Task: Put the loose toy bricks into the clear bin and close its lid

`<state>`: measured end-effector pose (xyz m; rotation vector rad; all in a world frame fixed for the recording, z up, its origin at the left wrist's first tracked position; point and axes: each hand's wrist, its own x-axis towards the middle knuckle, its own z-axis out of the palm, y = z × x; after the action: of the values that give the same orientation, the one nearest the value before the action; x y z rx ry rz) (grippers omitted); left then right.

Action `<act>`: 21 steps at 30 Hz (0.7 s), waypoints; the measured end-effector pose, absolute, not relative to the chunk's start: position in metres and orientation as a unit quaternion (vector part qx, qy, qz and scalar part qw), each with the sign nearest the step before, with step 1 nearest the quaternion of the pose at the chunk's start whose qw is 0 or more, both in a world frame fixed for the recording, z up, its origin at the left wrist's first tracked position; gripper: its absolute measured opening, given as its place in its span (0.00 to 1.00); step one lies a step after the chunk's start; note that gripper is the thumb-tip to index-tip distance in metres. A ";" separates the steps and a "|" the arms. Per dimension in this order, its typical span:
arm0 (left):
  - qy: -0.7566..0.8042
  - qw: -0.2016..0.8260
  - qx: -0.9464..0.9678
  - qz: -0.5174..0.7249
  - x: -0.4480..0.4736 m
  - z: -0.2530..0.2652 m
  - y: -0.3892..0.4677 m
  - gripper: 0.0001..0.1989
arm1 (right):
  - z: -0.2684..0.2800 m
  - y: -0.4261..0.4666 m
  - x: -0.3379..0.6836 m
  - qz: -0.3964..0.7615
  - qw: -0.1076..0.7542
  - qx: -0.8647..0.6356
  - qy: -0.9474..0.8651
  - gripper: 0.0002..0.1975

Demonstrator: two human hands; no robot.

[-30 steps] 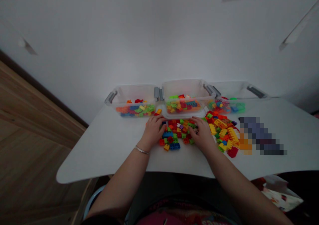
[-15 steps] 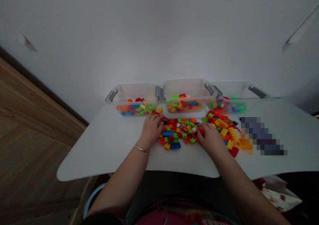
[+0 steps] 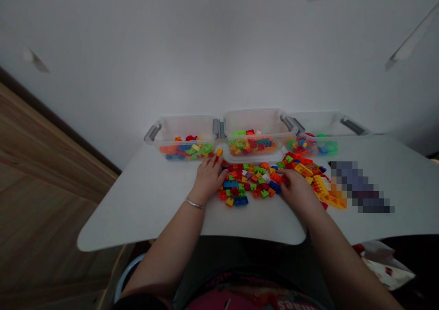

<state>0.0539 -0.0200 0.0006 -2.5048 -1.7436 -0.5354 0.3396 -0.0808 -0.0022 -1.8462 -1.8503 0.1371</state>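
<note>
Colourful toy building bricks (image 3: pixel 248 177) lie in a loose pile at the middle of the white table. At the pile's left edge rests my left hand (image 3: pixel 208 178), a bangle on its wrist; its fingers are apart and no brick shows in its grasp. My right hand (image 3: pixel 293 186) is at the pile's right side, fingers curled with the thumb below, closed on an orange-red brick (image 3: pixel 277 178). Just below those fingertips lies a blue brick (image 3: pixel 275 186). A yellow brick (image 3: pixel 219 152) sits beyond my left fingertips.
Behind the pile stand three clear plastic bins with bricks inside: left (image 3: pixel 187 138), middle (image 3: pixel 259 134) and right (image 3: pixel 320 136). More bricks, including long yellow pieces (image 3: pixel 320 186), spread to the right near a blurred-out dark object (image 3: pixel 360 186). The table's front edge curves inward before me.
My right hand has shifted slightly right, uncovering a blue brick and an orange brick. My left hand has barely moved, its fingers reaching a little more forward.
</note>
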 end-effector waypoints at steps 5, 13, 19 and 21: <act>-0.556 0.020 -0.807 -0.200 0.052 0.003 -0.020 0.22 | 0.003 -0.080 0.337 0.065 0.211 -0.693 -0.686 0.17; -0.558 0.007 -0.795 -0.238 0.051 0.011 -0.023 0.16 | 0.000 -0.083 0.334 0.068 0.269 -0.694 -0.665 0.19; -0.540 0.004 -0.805 -0.246 0.050 0.004 -0.018 0.18 | 0.004 -0.083 0.335 0.115 0.416 -0.667 -0.608 0.18; -0.538 0.003 -0.809 -0.238 0.049 0.003 -0.017 0.20 | 0.011 -0.080 0.337 0.136 0.486 -0.634 -0.586 0.18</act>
<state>0.0494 -0.0172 0.0031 -2.5357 -1.6863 -0.7473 0.3367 -0.0798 0.0109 -1.5420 -1.4261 0.3303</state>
